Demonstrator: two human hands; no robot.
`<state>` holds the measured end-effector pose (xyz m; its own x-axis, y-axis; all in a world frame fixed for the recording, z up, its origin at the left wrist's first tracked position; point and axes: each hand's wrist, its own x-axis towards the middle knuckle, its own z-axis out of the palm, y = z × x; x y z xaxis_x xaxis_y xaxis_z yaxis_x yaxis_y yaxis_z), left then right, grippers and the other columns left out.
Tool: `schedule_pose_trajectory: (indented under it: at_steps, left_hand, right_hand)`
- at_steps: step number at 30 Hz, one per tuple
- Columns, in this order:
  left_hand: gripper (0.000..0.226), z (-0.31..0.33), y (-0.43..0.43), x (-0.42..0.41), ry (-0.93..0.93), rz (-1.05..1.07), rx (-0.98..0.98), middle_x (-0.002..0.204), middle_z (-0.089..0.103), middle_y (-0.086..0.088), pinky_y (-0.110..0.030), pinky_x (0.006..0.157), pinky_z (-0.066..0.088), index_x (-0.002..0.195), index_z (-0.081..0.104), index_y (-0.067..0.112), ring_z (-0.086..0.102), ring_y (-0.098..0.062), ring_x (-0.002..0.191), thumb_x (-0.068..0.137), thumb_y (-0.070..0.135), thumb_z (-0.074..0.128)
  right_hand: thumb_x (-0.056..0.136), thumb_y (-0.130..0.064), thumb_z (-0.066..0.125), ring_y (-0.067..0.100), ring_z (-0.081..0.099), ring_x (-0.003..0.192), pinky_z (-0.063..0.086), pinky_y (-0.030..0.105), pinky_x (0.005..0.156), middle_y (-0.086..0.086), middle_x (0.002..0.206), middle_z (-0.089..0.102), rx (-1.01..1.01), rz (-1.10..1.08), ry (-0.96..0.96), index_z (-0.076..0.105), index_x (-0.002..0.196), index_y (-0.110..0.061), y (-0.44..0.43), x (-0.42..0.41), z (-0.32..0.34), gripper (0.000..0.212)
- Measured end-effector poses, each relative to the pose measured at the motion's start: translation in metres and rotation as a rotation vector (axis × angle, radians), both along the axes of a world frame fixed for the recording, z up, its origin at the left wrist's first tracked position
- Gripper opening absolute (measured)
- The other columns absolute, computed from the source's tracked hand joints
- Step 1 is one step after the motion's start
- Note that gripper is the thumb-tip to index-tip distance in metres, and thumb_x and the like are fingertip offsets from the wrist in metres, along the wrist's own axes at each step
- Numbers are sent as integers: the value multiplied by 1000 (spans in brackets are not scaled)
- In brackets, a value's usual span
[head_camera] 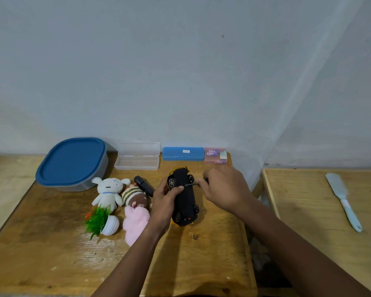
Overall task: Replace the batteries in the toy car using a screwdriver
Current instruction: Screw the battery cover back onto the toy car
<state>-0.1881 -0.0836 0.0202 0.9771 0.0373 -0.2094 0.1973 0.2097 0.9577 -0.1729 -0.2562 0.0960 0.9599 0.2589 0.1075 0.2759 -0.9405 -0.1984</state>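
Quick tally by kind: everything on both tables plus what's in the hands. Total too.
4 storage boxes: blue-lidded tub, clear case, blue case, pink box
3 plush toys: white plush, striped plush, pink plush
1 toy car
1 screwdriver
1 black device
1 potted plant
1 brush
Total: 12

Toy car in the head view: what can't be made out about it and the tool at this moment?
Screw and battery cover on the toy car: too small and dark on the black underside; the left hand covers one side.
Screwdriver handle: hidden inside the right hand; only the thin shaft shows.
Screwdriver tip: too small to tell whether it sits in a screw.
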Motion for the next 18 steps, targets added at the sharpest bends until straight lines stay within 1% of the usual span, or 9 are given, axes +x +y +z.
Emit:
schedule_pose_trajectory:
  at_steps: [3,5,6,8,10,12,14,16,18]
  left_hand:
    - [31,0,1,0,7,-6,1,112,71,-13,-35,76,58,123,65,19,70,-27,100,95,6,60]
    - [30,0,1,0,14,-4,-1,112,71,-12,-36,77,58,123,65,19,70,-28,101,95,7,60]
    - [30,0,0,0,18,2,-2,111,71,-12,-35,76,58,122,65,19,70,-28,101,95,7,60]
    - [30,2,-1,0,21,10,-6,110,71,-12,-32,74,57,122,65,18,70,-25,98,95,7,60]
    - [29,4,-3,0,20,5,-10,109,71,-11,-29,72,57,122,64,17,71,-21,95,95,6,59]
    - [29,4,-4,-1,16,2,-10,109,71,-11,-28,71,57,121,65,17,71,-20,94,95,5,59]
    - [29,4,-5,-2,20,3,-9,108,71,-12,-29,69,57,120,66,18,70,-22,94,95,4,59]
    - [29,2,-6,-4,22,5,-2,108,71,-13,-30,69,57,119,67,19,71,-23,93,95,5,60]
    - [29,2,-8,-4,19,-2,15,107,72,-13,-34,70,58,118,67,20,71,-27,94,94,6,60]
  right_hand:
    - [98,-48,48,11,56,66,53,32,60,-6,71,61,62,-6,33,70,83,-21,-1,-1,-1,38]
    - [92,-44,59,11,56,76,52,32,65,-8,84,62,138,17,62,63,91,-25,-3,-1,0,20]
    - [88,-39,66,12,55,82,52,32,69,-7,92,62,162,36,94,58,96,-27,-5,-1,2,16]
    - [82,-24,70,15,53,90,51,33,74,-6,101,58,184,66,146,51,99,-32,-7,1,4,27]
    - [82,-18,70,15,52,91,48,33,75,-7,101,56,191,60,133,52,96,-34,-8,1,6,28]
    - [84,-23,70,13,54,89,46,31,72,-9,99,57,189,39,98,59,95,-33,-10,1,6,18]
    - [88,-35,68,11,56,86,45,29,67,-11,96,62,111,32,28,68,96,-32,-11,0,7,9]
    - [91,-44,62,10,56,76,42,26,58,-10,84,66,42,47,-23,74,94,-29,-12,1,7,19]
    - [94,-47,58,11,52,67,36,24,52,-8,75,64,8,47,-16,75,88,-25,-10,-1,9,28]
